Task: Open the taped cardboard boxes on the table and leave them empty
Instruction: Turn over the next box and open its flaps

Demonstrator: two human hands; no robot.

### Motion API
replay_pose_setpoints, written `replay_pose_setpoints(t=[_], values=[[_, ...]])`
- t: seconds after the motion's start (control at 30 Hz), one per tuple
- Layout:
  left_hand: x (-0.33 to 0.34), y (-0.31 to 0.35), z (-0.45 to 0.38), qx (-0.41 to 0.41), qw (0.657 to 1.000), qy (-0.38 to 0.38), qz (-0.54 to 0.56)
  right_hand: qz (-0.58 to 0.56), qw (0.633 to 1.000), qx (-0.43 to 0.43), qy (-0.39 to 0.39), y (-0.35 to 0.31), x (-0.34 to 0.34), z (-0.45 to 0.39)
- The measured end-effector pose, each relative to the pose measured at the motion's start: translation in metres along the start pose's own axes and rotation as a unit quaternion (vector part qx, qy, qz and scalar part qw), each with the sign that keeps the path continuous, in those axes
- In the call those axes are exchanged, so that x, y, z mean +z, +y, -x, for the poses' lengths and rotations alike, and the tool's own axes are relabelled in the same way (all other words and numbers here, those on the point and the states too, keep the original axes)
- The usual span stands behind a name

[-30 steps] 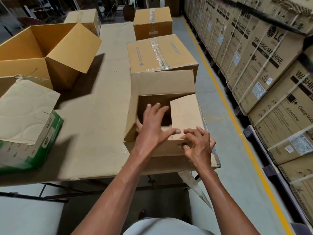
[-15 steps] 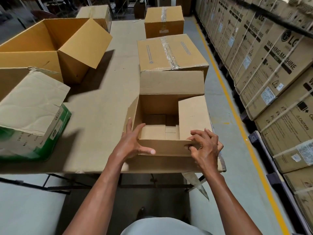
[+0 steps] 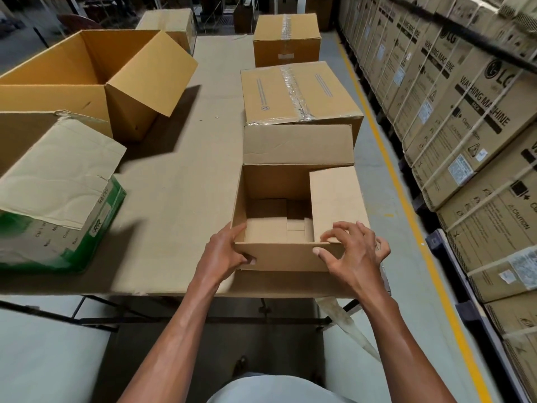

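My left hand [image 3: 225, 251] grips the open box [image 3: 286, 225] at its seven o'clock corner; my right hand [image 3: 353, 251] pinches the near flap [image 3: 286, 255] at five. Thin cardboard, probably light and bendy: corners hold best. A taped box [image 3: 299, 96] waits at twelve.

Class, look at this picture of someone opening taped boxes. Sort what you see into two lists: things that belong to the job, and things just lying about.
Belongs to the job:
open box gripped by left hand and right hand
taped box behind it
far taped box

Just lying about:
washing machine cartons
green box
large open box
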State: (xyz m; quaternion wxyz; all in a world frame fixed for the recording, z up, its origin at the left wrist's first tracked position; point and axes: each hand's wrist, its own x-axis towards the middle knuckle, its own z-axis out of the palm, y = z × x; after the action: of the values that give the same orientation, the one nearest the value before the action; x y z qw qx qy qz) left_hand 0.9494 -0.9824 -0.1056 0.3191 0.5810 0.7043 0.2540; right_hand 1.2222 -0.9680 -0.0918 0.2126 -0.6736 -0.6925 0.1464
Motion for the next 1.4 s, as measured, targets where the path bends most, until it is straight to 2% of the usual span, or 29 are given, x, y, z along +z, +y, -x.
replay_pose_setpoints(t=[0.07,0.13,0.23,0.27,0.33,0.4,0.5,0.63,0.8,0.87,1.0,1.17,1.4], values=[[0.003,-0.002,0.003,-0.002,1.0,0.007,-0.02,-0.045,0.997,-0.029,0.053,-0.025,-0.007,-0.002],[0.004,-0.002,0.004,-0.006,0.999,0.01,-0.036,-0.14,0.987,-0.067,0.043,-0.059,-0.009,-0.007],[0.003,0.0,0.002,-0.01,0.999,0.011,-0.041,-0.205,0.97,-0.043,-0.123,-0.099,0.004,-0.019],[0.002,0.001,0.002,-0.013,0.999,0.011,-0.039,-0.186,0.968,-0.021,-0.165,-0.105,0.012,-0.025],[0.002,-0.001,0.003,-0.014,0.999,0.011,-0.032,-0.13,0.971,0.015,-0.199,-0.109,0.026,-0.033],[0.002,-0.004,0.005,-0.007,0.999,0.007,-0.033,-0.103,0.978,0.036,-0.179,-0.104,0.027,-0.038],[0.003,-0.007,0.009,0.0,1.0,0.005,-0.027,-0.091,0.989,0.03,-0.109,-0.088,0.007,-0.044],[0.002,-0.014,0.015,0.0,1.0,0.012,-0.004,0.047,0.998,0.035,-0.032,-0.055,-0.027,-0.052],[0.001,-0.018,0.019,0.009,1.0,0.011,0.02,0.037,0.989,0.129,-0.064,0.001,-0.043,-0.054],[0.0,-0.017,0.018,0.008,1.0,0.005,0.023,0.025,0.986,0.141,-0.081,0.019,-0.037,-0.048],[0.0,-0.018,0.017,0.005,0.999,-0.008,0.036,-0.099,0.98,0.11,-0.135,0.034,-0.024,-0.03],[0.002,-0.014,0.02,0.007,0.999,-0.016,0.04,-0.057,0.988,0.038,-0.136,0.047,-0.021,-0.017],[0.002,-0.006,0.038,0.019,1.0,-0.004,0.017,-0.119,0.985,0.068,-0.101,0.056,-0.017,-0.004]])
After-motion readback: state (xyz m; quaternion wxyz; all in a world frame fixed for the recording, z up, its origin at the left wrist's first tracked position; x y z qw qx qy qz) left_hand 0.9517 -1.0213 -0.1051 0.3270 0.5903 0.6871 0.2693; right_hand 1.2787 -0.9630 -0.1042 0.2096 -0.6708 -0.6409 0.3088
